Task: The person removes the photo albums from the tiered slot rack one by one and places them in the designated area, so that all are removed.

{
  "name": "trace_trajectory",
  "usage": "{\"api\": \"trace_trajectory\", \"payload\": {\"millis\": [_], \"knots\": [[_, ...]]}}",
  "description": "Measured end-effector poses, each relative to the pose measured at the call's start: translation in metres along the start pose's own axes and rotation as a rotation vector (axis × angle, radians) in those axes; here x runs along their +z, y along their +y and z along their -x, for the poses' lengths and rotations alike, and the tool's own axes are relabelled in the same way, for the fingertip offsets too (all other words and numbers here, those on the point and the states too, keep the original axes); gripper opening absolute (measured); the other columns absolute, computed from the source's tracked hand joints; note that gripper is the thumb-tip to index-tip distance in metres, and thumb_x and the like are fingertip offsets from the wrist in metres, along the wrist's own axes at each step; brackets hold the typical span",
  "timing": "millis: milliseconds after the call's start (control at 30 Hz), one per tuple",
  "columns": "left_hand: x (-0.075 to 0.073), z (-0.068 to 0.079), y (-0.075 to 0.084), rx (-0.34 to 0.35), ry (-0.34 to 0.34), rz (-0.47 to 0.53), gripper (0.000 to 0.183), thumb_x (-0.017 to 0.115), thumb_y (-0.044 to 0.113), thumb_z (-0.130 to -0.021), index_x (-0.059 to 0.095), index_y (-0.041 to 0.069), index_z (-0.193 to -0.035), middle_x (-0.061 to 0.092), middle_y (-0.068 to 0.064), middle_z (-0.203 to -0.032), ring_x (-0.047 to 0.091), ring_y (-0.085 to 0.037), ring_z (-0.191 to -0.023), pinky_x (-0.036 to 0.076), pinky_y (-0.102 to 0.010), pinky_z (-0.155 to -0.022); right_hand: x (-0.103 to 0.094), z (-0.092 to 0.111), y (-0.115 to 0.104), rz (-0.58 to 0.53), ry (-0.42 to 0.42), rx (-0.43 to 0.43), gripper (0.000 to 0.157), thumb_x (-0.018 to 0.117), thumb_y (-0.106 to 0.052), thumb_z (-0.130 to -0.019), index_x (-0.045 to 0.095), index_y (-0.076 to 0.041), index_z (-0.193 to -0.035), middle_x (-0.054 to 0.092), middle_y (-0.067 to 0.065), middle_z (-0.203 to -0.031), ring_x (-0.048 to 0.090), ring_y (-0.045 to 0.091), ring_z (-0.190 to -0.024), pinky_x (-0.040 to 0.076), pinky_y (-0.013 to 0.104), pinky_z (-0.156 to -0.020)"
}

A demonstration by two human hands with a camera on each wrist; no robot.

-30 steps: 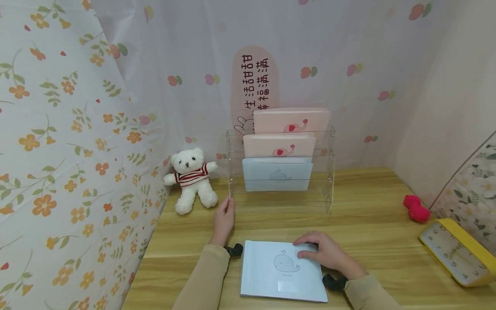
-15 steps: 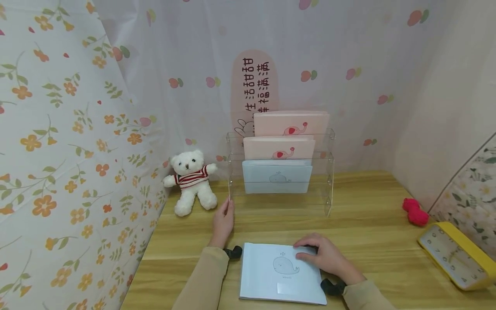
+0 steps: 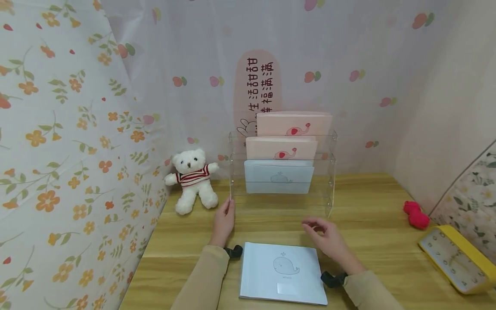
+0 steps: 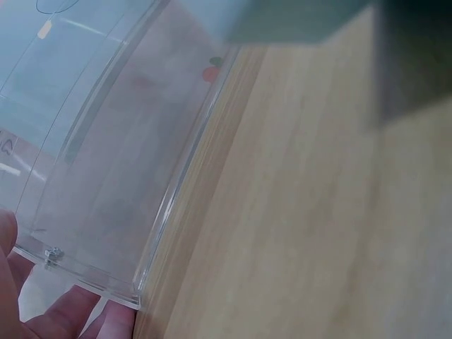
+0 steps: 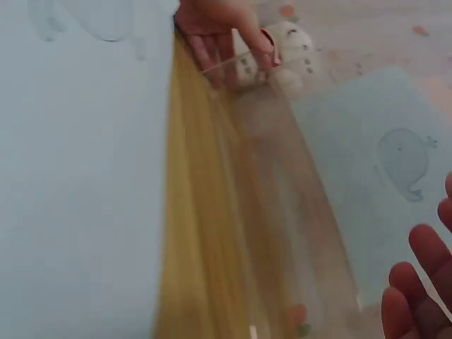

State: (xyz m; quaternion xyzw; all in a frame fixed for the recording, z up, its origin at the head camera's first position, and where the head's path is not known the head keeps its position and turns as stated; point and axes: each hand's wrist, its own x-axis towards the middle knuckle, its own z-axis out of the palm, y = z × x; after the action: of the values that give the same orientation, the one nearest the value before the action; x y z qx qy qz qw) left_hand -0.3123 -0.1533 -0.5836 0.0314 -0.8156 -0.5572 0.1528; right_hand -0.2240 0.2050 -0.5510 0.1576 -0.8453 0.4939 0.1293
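Observation:
A clear acrylic rack (image 3: pixel 331 185) stands at the back of the table, holding a light blue whale notebook (image 3: pixel 259 178) in front and two pink elephant notebooks (image 3: pixel 263 147) behind it. My left hand (image 3: pixel 223 224) grips the lower left edge of the rack; in the left wrist view its thumb and fingers (image 4: pixel 67 311) lie on either side of the panel. On the table before me lies another pale blue whale notebook (image 3: pixel 259 271). Beyond its far right corner hovers my right hand (image 3: pixel 327 239), fingers loosely bent and holding nothing.
A white teddy bear (image 3: pixel 188 191) in a striped shirt sits left of the rack. At the right are a bright pink object (image 3: pixel 416 214) and a yellow clock (image 3: pixel 457 258). Patterned curtains (image 3: pixel 193 38) enclose the back and sides.
My right hand has come off the notebook on the table and moved forward toward the rack. The left hand keeps its grip on the rack, and the notebook stays in place.

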Motion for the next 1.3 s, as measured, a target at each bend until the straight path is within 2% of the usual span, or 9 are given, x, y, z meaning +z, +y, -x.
{"api": "trace_trajectory", "payload": {"millis": [167, 267, 367, 433, 500, 733, 1033, 1167, 1300], "knots": [[-0.001, 0.002, 0.003, 0.002, 0.004, -0.004, 0.061, 0.053, 0.061, -0.113, 0.065, 0.020, -0.156, 0.065, -0.018, -0.157, 0.065, -0.043, -0.141, 0.054, -0.061, -0.115, -0.026, -0.042, -0.021, 0.016, 0.191, -0.006, 0.023, 0.071, -0.007, -0.107, 0.071, 0.002, -0.128, 0.076, 0.019, -0.120, 0.062, -0.008, -0.103, 0.050, 0.004, -0.091], [-0.001, 0.003, 0.005, -0.017, -0.004, 0.025, 0.059, 0.054, 0.059, -0.113, 0.064, 0.020, -0.156, 0.064, -0.018, -0.158, 0.063, -0.043, -0.143, 0.052, -0.063, -0.117, -0.042, -0.068, -0.034, 0.043, 0.244, 0.015, 0.032, 0.071, -0.011, -0.108, 0.065, 0.005, -0.135, 0.072, 0.024, -0.131, 0.070, 0.013, -0.116, 0.054, 0.013, -0.102], [-0.001, 0.001, -0.001, 0.003, 0.009, 0.012, 0.059, 0.054, 0.059, -0.113, 0.065, 0.020, -0.155, 0.065, -0.017, -0.156, 0.065, -0.041, -0.141, 0.056, -0.058, -0.115, -0.052, -0.091, -0.043, 0.099, 0.208, 0.047, 0.047, 0.071, -0.024, -0.109, 0.058, 0.005, -0.144, 0.067, 0.027, -0.143, 0.067, 0.040, -0.131, 0.055, 0.041, -0.118], [-0.002, 0.001, -0.001, 0.000, 0.008, 0.022, 0.057, 0.055, 0.058, -0.113, 0.065, 0.021, -0.155, 0.065, -0.017, -0.157, 0.065, -0.041, -0.142, 0.055, -0.058, -0.115, -0.055, -0.106, -0.047, 0.109, 0.165, 0.069, 0.057, 0.071, -0.032, -0.110, 0.054, 0.005, -0.149, 0.062, 0.029, -0.150, 0.060, 0.048, -0.140, 0.048, 0.058, -0.123], [-0.001, 0.000, -0.001, 0.002, 0.013, 0.009, 0.057, 0.055, 0.058, -0.113, 0.066, 0.021, -0.155, 0.065, -0.017, -0.156, 0.065, -0.040, -0.142, 0.056, -0.057, -0.115, -0.056, -0.119, -0.051, 0.114, 0.131, 0.087, 0.064, 0.070, -0.038, -0.110, 0.050, 0.004, -0.153, 0.059, 0.029, -0.154, 0.058, 0.050, -0.143, 0.044, 0.064, -0.125], [-0.002, 0.001, 0.003, -0.014, 0.004, 0.028, 0.055, 0.057, 0.055, -0.113, 0.067, 0.019, -0.154, 0.065, -0.018, -0.156, 0.063, -0.042, -0.144, 0.052, -0.061, -0.118, -0.049, -0.142, -0.057, 0.093, 0.113, 0.134, 0.065, 0.071, -0.038, -0.109, 0.049, 0.002, -0.155, 0.060, 0.031, -0.148, 0.060, 0.048, -0.139, 0.047, 0.062, -0.125], [0.011, -0.017, -0.031, -0.018, 0.020, 0.001, 0.058, 0.056, 0.067, -0.109, 0.067, 0.031, -0.153, 0.072, -0.005, -0.151, 0.068, -0.029, -0.140, 0.057, -0.055, -0.114, -0.044, -0.154, -0.063, 0.204, 0.096, 0.105, 0.054, 0.075, -0.038, -0.106, 0.062, -0.007, -0.148, 0.066, 0.023, -0.142, 0.061, 0.041, -0.122, 0.052, 0.057, -0.106], [0.010, -0.014, -0.027, -0.009, 0.027, -0.002, 0.053, 0.058, 0.061, -0.110, 0.069, 0.030, -0.152, 0.077, -0.001, -0.142, 0.072, -0.025, -0.134, 0.060, -0.051, -0.110, -0.046, -0.163, -0.064, 0.245, 0.062, 0.067, 0.048, 0.076, -0.036, -0.106, 0.068, -0.008, -0.143, 0.069, 0.020, -0.149, 0.064, 0.039, -0.123, 0.052, 0.055, -0.104], [0.006, -0.008, -0.013, -0.032, 0.014, -0.018, 0.048, 0.059, 0.053, -0.113, 0.068, 0.028, -0.152, 0.078, 0.000, -0.141, 0.072, -0.023, -0.133, 0.059, -0.047, -0.112, -0.047, -0.168, -0.068, 0.272, 0.013, 0.078, 0.046, 0.078, -0.036, -0.105, 0.071, -0.011, -0.143, 0.067, 0.017, -0.154, 0.061, 0.043, -0.142, 0.049, 0.064, -0.117]]}}
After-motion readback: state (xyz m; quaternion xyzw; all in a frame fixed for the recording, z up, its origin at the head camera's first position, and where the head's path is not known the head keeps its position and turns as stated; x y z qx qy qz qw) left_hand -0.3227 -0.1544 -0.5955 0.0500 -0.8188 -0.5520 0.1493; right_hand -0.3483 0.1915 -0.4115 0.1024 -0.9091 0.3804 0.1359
